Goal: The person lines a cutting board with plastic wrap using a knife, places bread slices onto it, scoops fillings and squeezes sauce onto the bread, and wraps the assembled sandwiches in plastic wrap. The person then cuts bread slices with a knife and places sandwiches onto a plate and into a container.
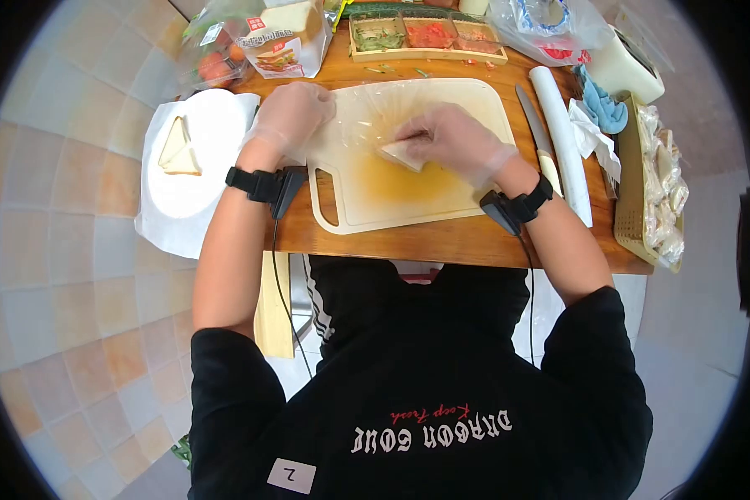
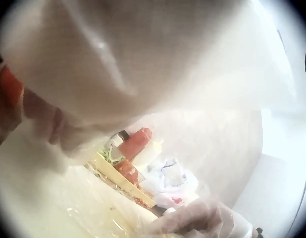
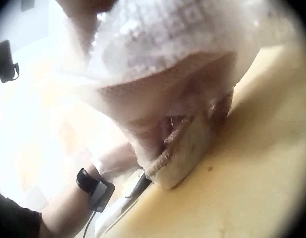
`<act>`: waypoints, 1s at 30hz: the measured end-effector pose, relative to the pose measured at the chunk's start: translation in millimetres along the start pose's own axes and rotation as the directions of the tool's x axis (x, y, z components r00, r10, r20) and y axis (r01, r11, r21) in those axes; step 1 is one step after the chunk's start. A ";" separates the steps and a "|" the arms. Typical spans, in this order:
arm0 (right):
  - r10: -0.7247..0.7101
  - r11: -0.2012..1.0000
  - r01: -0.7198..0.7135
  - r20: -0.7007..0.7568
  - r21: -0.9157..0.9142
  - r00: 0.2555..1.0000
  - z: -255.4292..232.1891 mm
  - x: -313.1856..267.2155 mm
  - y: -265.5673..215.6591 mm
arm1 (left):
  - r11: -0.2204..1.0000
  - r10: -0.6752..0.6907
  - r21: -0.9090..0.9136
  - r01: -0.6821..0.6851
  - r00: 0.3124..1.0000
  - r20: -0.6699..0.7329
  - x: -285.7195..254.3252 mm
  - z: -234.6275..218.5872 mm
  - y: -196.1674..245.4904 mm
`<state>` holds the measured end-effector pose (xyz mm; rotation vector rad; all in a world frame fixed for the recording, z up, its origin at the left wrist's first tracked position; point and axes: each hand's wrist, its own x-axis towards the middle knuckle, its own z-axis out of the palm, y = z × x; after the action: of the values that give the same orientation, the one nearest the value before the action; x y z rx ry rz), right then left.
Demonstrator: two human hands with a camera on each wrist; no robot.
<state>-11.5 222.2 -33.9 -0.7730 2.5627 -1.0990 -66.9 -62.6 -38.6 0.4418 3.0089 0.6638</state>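
Clear plastic film [image 1: 383, 104] lies creased over the upper part of the cream cutting board [image 1: 492, 100]. At the board's left edge my gloved left hand [image 1: 293, 117] has its fingers curled, pinching the film's edge. My gloved right hand [image 1: 458, 142] grips a pale sandwich wedge [image 1: 404, 156] above the board's middle. Close up in the right wrist view, the wedge [image 3: 185, 153] stands with its lower edge at the board's surface; the right hand [image 3: 167, 99] covers its upper side. The left wrist view shows the left hand [image 2: 113, 64] large and blurred, with the right hand [image 2: 197, 220] beyond.
A white plate [image 1: 196, 196] with another sandwich wedge [image 1: 179, 150] is at the left. Behind the board stand bagged bread [image 1: 287, 42] and a filling tray [image 1: 429, 57]. A knife [image 1: 533, 117], white roll [image 1: 562, 146] and basket [image 1: 633, 192] lie right.
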 end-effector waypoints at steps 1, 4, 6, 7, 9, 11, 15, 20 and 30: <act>-0.007 1.000 0.007 0.032 -0.008 0.999 -1.5 -2.2 -0.3 | 1.000 -0.019 -0.008 0.019 1.000 0.007 -5.0 -3.3 1.6; -0.009 1.000 0.010 0.050 -0.026 0.999 -3.4 -5.6 2.3 | 0.996 -0.090 0.028 0.088 0.991 0.103 -13.4 -13.8 17.1; -0.019 1.000 0.020 0.052 -0.017 0.998 -3.5 -9.8 4.2 | 0.988 -0.147 0.075 0.136 0.972 0.184 -26.9 -16.6 22.1; -0.027 1.000 0.027 0.050 -0.008 0.998 -2.9 -12.1 5.1 | 1.000 0.025 -0.012 -0.023 0.991 0.134 -40.3 -15.9 22.0; -0.008 1.000 0.008 0.042 0.005 0.999 -0.7 -15.8 7.2 | 0.978 0.199 -0.085 -0.192 0.977 0.074 -50.9 -12.7 25.4; 0.016 1.000 -0.017 0.037 0.022 0.999 2.6 -19.4 9.7 | 0.929 0.357 0.021 -0.368 0.913 0.196 -55.0 -7.0 31.2; -0.004 0.999 0.002 0.041 0.051 0.999 0.8 -19.4 9.3 | 0.937 0.346 -0.020 -0.348 0.922 0.171 -43.5 10.1 17.3; -0.062 0.998 0.063 0.057 -0.002 0.996 -2.4 -18.9 11.4 | 0.944 0.326 -0.069 -0.322 0.944 0.053 -30.0 14.1 21.0; -0.034 0.996 0.030 0.044 0.079 0.998 -2.5 -20.3 7.4 | 0.893 0.281 -0.412 -0.180 0.939 0.199 -12.0 23.3 54.9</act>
<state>1.6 239.2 -37.3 -0.8124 2.4617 -1.1704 -38.6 -8.8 -37.3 0.7991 2.5173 1.1001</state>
